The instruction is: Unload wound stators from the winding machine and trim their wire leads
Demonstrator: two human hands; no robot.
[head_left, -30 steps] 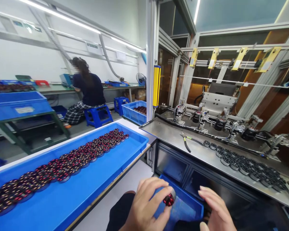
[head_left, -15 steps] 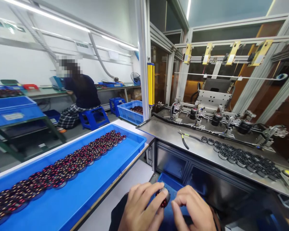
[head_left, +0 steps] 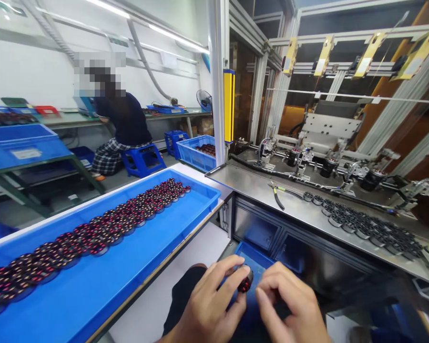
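My left hand point(head_left: 218, 300) grips a small round motor stator point(head_left: 246, 280), dark with reddish windings, between thumb and fingers above my lap. Just to the right of it, my right hand point(head_left: 293, 300) is closed in a pinch, thumb close to the bent index finger. Whatever lies between those fingertips, if anything, is too small to make out. Many wound stators point(head_left: 128, 214) lie in a long band in the blue tray point(head_left: 143, 259) at left. Dark unwound stator cores point(head_left: 364, 221) are grouped on the metal bench point(head_left: 243, 178) at right.
Pliers with green-black handles point(head_left: 279, 196) rest on the bench, before a machine with several winding stations point(head_left: 329, 167). A blue bin point(head_left: 255, 255) sits below my hands. A yellow post guard point(head_left: 229, 105) rises at the corner. Another person point(head_left: 123, 119) sits at the back left.
The view has shifted slightly, so the bench and machine sit a little higher and further right. Both hands keep nearly the same pose, the stator still in my left hand.
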